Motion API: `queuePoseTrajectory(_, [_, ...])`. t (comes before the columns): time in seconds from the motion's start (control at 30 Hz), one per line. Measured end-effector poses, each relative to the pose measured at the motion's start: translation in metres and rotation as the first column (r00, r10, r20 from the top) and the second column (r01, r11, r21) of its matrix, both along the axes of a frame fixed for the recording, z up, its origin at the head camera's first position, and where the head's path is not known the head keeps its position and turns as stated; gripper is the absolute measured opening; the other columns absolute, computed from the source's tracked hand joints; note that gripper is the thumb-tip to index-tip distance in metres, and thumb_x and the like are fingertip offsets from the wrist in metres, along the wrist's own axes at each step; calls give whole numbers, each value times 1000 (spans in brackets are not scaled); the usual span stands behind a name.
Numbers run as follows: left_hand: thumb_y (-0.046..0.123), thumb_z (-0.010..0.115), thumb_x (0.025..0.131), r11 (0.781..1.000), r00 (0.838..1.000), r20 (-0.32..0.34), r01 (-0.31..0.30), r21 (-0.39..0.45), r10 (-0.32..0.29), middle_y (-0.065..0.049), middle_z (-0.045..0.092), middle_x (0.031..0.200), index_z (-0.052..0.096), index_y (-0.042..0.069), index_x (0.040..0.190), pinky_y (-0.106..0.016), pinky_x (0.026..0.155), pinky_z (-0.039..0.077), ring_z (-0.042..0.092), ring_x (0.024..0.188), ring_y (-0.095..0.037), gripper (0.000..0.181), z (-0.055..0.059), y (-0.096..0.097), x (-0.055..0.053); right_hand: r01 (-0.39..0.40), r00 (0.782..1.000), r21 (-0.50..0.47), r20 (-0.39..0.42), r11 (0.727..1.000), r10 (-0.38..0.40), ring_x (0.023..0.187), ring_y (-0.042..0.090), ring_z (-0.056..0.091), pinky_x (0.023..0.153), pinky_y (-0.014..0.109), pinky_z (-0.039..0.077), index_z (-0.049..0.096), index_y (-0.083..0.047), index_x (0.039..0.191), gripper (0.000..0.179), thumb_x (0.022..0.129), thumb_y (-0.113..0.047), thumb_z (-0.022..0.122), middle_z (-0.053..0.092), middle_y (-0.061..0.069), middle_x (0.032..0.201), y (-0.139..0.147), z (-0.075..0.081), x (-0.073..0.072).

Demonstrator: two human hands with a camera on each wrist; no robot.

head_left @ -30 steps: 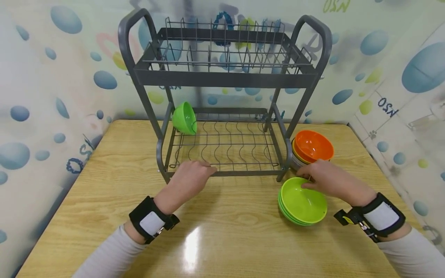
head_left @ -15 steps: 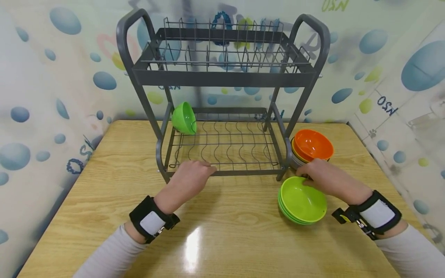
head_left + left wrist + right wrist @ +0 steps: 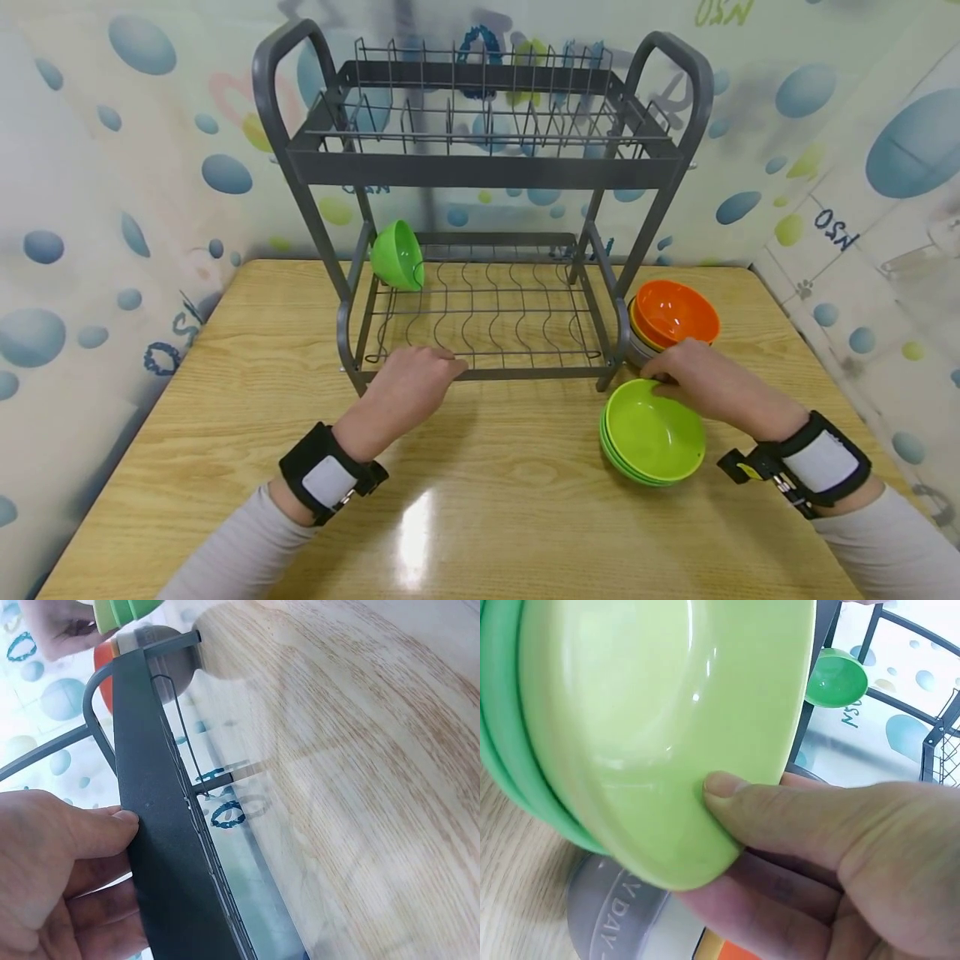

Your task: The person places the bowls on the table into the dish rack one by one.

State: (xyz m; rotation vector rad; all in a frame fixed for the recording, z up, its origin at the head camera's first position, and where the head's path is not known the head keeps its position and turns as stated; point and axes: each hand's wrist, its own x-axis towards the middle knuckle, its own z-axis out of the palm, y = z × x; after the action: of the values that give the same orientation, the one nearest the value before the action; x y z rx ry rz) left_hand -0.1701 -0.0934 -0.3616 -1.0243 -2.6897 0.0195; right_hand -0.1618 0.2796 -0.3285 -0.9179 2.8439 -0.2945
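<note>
My right hand [image 3: 693, 379] pinches the far rim of a yellow-green bowl [image 3: 656, 437]. Its thumb lies inside the bowl and the fingers are under the outside in the right wrist view. Darker green bowls [image 3: 502, 712] are nested beneath it, with the top bowl's rim standing a little off them on the hand's side. My left hand [image 3: 412, 387] grips the front bar [image 3: 161, 825] of the grey dish rack's lower tier, thumb on the near edge and fingers behind. One green bowl [image 3: 397, 257] leans on its side at the lower tier's left end.
An orange bowl [image 3: 678, 312] tops another stack beside the rack's right leg, over yellow and grey bowls. The rack's wire upper tier [image 3: 487, 171] stands above the lower one. A patterned wall [image 3: 757, 125] closes off the back of the wooden table [image 3: 517, 517].
My right hand and the far rim of the yellow-green bowl have risen slightly, and the thumb now shows less in the head view. My left hand stays on the rack.
</note>
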Motion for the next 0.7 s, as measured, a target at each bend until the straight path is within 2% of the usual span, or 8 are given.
queuePoseTrajectory(0.23, [-5,55,85,1000,1000,5,-7,-8,7,2,70,79,73,17,96,-23,40,32,48,55,-7,31,0,0,0,-7,1000,19,-7,1000,7,64,2,48,60,18,47,71,-19,81,14,77,-6,76,60,-11,71,0,3,1])
queuePoseTrajectory(0.53, [-5,55,85,1000,1000,5,-3,-2,3,2,70,80,74,17,96,-22,41,34,49,56,-7,31,0,0,0,-11,1000,-1,4,1000,11,61,0,47,60,18,48,72,-20,84,13,78,-8,75,61,-12,71,2,9,1])
queuePoseTrajectory(0.7, [-5,55,85,1000,1000,0,-3,3,3,1,71,82,74,17,98,-22,41,35,52,57,-8,32,-1,0,0,-15,1000,1,-9,1000,15,61,-1,48,59,17,48,75,-17,88,13,78,-8,75,66,-11,75,2,13,1])
